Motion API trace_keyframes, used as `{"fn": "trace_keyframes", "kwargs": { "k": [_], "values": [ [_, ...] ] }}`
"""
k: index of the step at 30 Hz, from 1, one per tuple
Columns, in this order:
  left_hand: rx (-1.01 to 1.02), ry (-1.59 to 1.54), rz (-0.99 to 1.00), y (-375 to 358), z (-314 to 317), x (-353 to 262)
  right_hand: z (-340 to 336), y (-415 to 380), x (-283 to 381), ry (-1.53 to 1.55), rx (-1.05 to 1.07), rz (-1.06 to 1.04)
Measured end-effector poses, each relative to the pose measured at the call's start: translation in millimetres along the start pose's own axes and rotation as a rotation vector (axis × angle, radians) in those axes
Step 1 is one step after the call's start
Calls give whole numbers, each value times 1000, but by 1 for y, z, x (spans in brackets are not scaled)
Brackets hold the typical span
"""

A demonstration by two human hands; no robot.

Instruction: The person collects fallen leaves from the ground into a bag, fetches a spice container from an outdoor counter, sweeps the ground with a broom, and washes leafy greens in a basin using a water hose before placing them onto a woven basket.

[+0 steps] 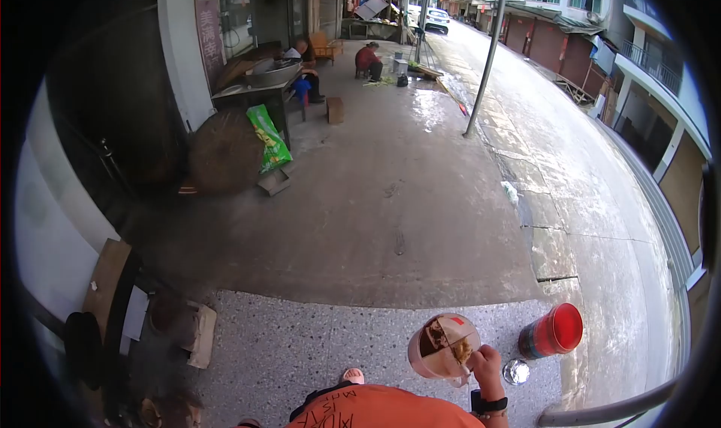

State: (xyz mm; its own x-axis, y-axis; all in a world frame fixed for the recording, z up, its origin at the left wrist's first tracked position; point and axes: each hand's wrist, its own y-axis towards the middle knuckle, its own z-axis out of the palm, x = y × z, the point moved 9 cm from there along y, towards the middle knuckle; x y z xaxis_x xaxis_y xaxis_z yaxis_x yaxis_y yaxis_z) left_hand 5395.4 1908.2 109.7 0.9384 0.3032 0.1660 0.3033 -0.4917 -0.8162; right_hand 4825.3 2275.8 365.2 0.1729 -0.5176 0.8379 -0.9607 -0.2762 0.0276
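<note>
My right hand [487,364], with a dark band on the wrist, is closed on the side of a round, see-through container [424,366]. Dark brown and tan contents show in separate sections of it, with a small red mark near its top. What exactly the contents are I cannot make out. Just right of the hand, a shiny silver round object [516,372] sits on the speckled floor beside a red bucket [556,330]. My left hand is out of view.
A curved metal rail [608,411] crosses the lower right. Left are a low cabinet [111,278] and a cardboard box [201,338]. Ahead, a green bag [269,139] leans by a table; two people sit farther off. A pole [487,60] stands by the road.
</note>
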Motion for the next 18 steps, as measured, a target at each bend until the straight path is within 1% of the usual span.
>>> {"fn": "trace_keyframes", "kwargs": {
  "k": [1,2,3,4,5,6,7,8,10,11,12,13,14,16,17,18],
  "values": [
    [-43,-55,16,-2,-24,-49,2,24,1,-3,4,-3],
    [-108,-106,92,-10,-52,-117,2,39,-6,63,-12,55],
    [-189,-122,210,-25,-82,-190,4,57,-16,134,-33,110],
    [-373,262,507,0,-102,-291,7,78,-28,142,-65,121],
    [-358,118,648,-66,-131,-367,11,99,-33,116,-64,138],
    [-505,-123,781,-120,-157,-431,14,124,-36,89,-65,149],
    [-468,-243,1067,-116,-154,-504,18,147,-37,85,-70,149],
    [-432,-339,1198,-177,-164,-548,24,172,-38,67,-64,164],
    [-413,-361,1440,-245,-164,-621,36,221,-47,46,-40,179],
    [-425,-378,1433,-251,-162,-645,44,254,-53,27,-38,153],
    [-382,-307,1437,-254,-155,-670,55,295,-50,22,-37,117],
    [-333,-211,1427,-247,-148,-683,59,325,-16,-45,-32,59],
    [-299,-112,1297,-224,-140,-687,70,357,-22,14,18,98],
    [-220,26,1008,-142,-120,-679,83,423,10,14,66,31],
    [-165,105,848,-98,-110,-664,90,456,18,4,81,30],
    [-169,136,678,-85,-113,-636,100,489,24,3,97,-5]
  ]
}}
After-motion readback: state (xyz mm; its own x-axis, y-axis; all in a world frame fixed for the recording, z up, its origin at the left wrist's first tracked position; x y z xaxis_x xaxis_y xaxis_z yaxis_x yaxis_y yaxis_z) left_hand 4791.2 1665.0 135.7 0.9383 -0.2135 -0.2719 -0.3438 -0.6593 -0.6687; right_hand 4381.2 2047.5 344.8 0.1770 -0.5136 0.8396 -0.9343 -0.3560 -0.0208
